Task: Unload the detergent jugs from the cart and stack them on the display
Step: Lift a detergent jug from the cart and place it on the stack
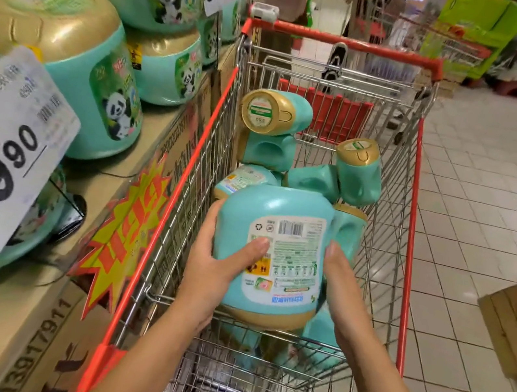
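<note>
Detergent jug (285, 214) hangs over the cart (412, 221), cap end near. Left hand (219, 257) and right hand (344, 278) grip its sides, thumbs on top.

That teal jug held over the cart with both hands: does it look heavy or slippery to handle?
Probably heavy for its size: the left hand and right hand both hold the jug. Likely stiff: its walls show no denting under the grip. Perhaps slippery, since the plastic looks smooth and glossy.
</note>
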`<state>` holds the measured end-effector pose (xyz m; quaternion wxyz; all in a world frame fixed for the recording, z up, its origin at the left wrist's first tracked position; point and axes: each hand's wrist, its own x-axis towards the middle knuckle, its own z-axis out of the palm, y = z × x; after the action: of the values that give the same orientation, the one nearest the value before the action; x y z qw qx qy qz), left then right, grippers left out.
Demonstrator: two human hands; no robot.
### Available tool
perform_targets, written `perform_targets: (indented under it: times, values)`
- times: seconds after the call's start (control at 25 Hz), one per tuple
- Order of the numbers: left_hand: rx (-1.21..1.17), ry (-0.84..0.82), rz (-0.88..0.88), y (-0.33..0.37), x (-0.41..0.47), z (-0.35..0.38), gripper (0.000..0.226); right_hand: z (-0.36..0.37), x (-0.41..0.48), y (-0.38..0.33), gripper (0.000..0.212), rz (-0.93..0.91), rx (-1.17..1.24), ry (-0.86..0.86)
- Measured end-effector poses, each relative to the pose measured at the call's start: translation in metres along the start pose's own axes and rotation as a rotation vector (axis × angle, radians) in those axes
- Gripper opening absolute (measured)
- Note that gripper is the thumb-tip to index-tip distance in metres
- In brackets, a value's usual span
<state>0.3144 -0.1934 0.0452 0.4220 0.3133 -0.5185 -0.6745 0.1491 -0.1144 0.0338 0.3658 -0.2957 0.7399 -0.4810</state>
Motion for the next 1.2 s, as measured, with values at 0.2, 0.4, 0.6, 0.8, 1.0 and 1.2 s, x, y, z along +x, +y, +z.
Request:
perform_targets:
  times: [0.2, 0.4, 0.6, 0.8, 1.0, 1.2]
  values:
    - [-0.006, 0.092, -0.002, 0.004, 0.001, 0.005, 0.061, 0.023, -0.036, -0.027, 0.112, -0.192, -0.096, -0.102]
    - [0.011, 0.083, -0.119, 0.009, -0.001, 0.001, 0.038, 0.017, -0.029, -0.029, 0.138, -0.13, -0.132, -0.001]
    - [0.012, -0.085, -0.203, 0.01, 0.009, -0.008, 0.115, 0.001, -0.022, -0.017, 0.11, -0.195, 0.276, -0.145]
    - [-0.241, -0.24, -0.306, 0.007, 0.009, 0.004, 0.136, -0.006, -0.024, -0.017, 0.115, -0.141, 0.221, -0.356]
    - [-0.105, 0.14, -0.172, 0.013, 0.009, 0.026, 0.119, 0.001, -0.031, -0.016, 0.093, -0.202, 0.195, -0.305]
    - [0.016, 0.094, -0.068, 0.017, 0.008, 0.023, 0.091, 0.008, -0.031, -0.008, 0.093, -0.239, 0.293, -0.05]
